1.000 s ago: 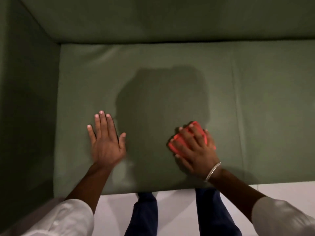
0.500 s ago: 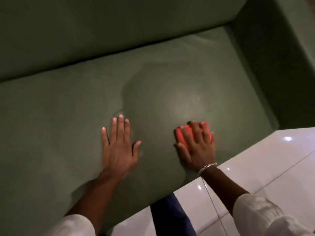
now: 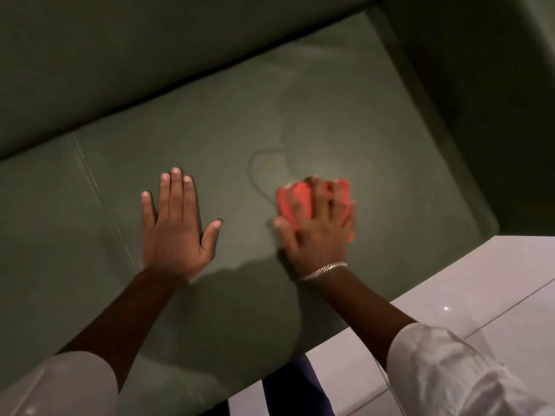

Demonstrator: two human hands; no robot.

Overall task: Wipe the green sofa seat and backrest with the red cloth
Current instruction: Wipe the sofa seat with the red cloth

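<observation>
A folded red cloth (image 3: 295, 202) lies flat on the green sofa seat (image 3: 330, 121), below the backrest (image 3: 135, 55).

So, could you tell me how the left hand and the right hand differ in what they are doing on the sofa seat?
The left hand lies flat and empty on the green sofa seat, fingers straight; the right hand presses down on the red cloth, fingers spread over it. The left hand looks sharp, the right hand blurred. Only the right wrist wears a bracelet. Both are palm-down near the seat's front edge.
</observation>
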